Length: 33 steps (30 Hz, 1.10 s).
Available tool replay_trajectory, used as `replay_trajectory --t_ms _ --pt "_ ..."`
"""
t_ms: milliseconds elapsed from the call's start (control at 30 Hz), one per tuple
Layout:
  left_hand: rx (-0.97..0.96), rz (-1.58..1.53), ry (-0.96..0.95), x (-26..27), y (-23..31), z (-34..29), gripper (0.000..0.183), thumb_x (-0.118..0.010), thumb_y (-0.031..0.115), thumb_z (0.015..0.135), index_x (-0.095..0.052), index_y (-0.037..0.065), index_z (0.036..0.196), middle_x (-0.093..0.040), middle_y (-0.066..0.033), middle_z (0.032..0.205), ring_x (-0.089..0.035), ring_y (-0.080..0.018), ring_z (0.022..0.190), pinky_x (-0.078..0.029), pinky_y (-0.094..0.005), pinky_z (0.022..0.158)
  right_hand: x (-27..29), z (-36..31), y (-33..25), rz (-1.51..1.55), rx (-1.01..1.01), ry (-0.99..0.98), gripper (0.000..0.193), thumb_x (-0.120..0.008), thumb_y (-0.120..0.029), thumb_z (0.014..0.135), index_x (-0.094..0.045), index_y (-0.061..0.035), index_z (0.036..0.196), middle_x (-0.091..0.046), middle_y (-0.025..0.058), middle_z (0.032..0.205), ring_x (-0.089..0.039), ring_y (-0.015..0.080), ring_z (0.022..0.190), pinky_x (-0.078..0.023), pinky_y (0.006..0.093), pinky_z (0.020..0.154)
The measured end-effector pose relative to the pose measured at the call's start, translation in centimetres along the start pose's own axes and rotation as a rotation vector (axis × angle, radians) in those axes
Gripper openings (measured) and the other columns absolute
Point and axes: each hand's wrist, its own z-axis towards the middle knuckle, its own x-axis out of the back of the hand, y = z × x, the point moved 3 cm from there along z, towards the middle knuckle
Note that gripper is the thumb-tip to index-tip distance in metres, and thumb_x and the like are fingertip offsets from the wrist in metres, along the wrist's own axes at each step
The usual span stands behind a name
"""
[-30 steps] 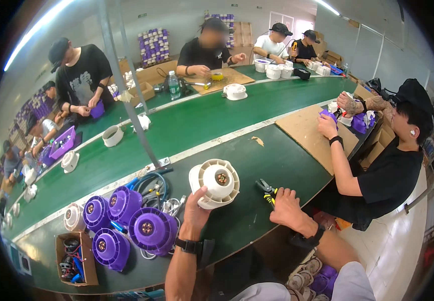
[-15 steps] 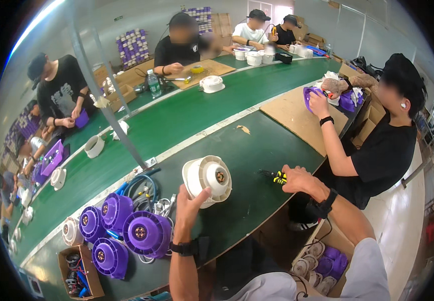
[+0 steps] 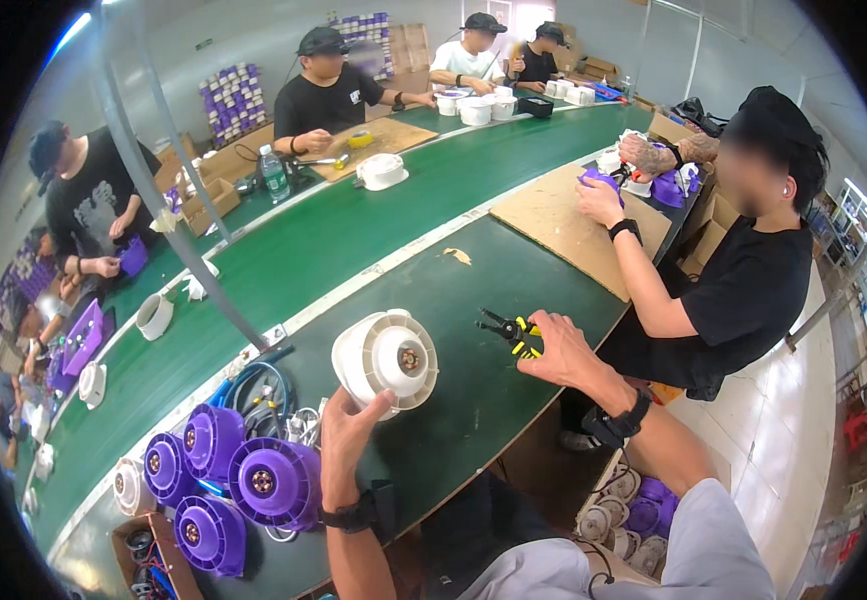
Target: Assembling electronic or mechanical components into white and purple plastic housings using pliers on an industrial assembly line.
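Observation:
My left hand grips a white round plastic housing by its lower edge, thumb on the rim. A small hub with copper-coloured contacts shows at the centre of the housing, which faces up and toward me. To the right, my right hand is closed round the yellow-and-black handles of a pair of pliers. Their dark jaws are spread and point left, toward the housing but apart from it. Part of the handles is hidden by my fingers.
Several purple housings and a white one stand at left beside coiled cables and a cardboard box of parts. A metal post rises by the green conveyor. A co-worker works at right over a board.
My right hand has taken the pliers up from the tabletop, and their jaws have spread. My left hand still holds the white housing. The whole view has shifted slightly.

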Motion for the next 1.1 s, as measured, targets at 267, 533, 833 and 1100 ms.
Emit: replay_trajectory --t_ms 267,533,833,1100 --pt "0.171 -0.302 0.008 -1.2 -1.8 0.7 0.04 -0.07 0.015 0.086 -0.061 -0.003 0.121 -0.068 -0.0088 0.107 -0.064 -0.0168 0.094 -0.05 -0.0302 0.083 -1.5 -3.5 -5.9 -0.062 0.226 0.22 0.059 -0.076 -0.023 0.068 -0.052 -0.0055 0.119 -0.052 0.0195 0.114 -0.046 0.0376 0.113 -0.033 0.0655 0.098" --pt "0.043 -0.643 -0.077 -1.7 -4.1 1.6 0.042 -0.057 0.014 0.089 -0.053 -0.008 0.125 -0.063 -0.0141 0.119 -0.063 -0.0231 0.107 -0.048 -0.038 0.097 -1.2 -5.2 -8.8 0.032 0.18 0.143 0.064 -0.076 -0.026 0.067 -0.056 -0.0103 0.126 -0.054 0.0176 0.106 -0.048 0.0342 0.103 -0.038 0.0497 0.091" --pt "-0.087 -0.559 -0.038 -3.0 -3.8 1.3 0.057 -0.066 0.006 0.084 -0.043 -0.005 0.135 -0.059 -0.0135 0.126 -0.058 -0.0217 0.114 -0.044 -0.0356 0.101 -0.4 -5.2 -9.4 -0.051 0.025 -0.029 0.069 -0.074 -0.032 0.067 -0.056 -0.0108 0.13 -0.058 0.0189 0.103 -0.051 0.0348 0.102 -0.039 0.0475 0.086" --pt "-0.174 -0.387 0.034 -3.8 -2.7 0.6 0.065 -0.07 0.008 0.081 -0.041 -0.002 0.137 -0.054 -0.012 0.128 -0.054 -0.0204 0.116 -0.043 -0.0331 0.1 -0.5 -4.7 -9.5 -0.108 0.04 -0.005 0.073 -0.073 -0.034 0.066 -0.054 -0.0058 0.132 -0.058 0.0241 0.103 -0.051 0.0387 0.103 -0.04 0.0515 0.086"
